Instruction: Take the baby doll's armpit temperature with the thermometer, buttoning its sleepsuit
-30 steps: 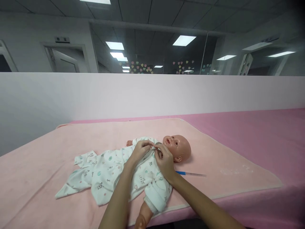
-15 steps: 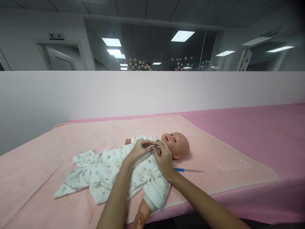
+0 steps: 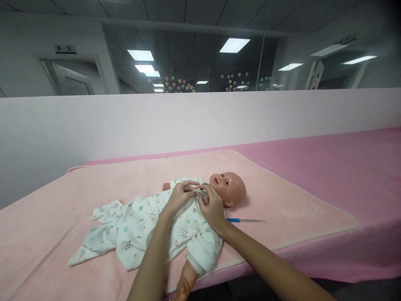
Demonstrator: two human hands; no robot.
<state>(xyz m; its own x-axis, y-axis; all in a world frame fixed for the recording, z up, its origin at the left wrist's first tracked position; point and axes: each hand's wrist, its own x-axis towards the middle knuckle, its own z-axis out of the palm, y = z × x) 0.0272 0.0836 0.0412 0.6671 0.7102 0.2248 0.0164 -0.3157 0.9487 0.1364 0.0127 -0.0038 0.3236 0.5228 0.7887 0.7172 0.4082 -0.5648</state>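
Observation:
A baby doll lies on its back, head toward the right, dressed in a white printed romper. At the doll's upper chest, just below the chin, my left hand pinches the romper's front edge. Close against it, my right hand is closed on the same edge with bent fingers. The fingertips nearly meet, and whatever fastening lies between them is hidden. Beside the doll's head, to the right of my right wrist, rests a thin thermometer-like stick with a blue end.
A peach blanket lies under the doll, over a pink cover on the table. Behind stands a low white wall, with a window above it. The doll's bare forearm reaches toward the near edge.
The whole view has shifted slightly, so everything appears a little further left. Both hands stay at the romper's neckline, with only small finger movements.

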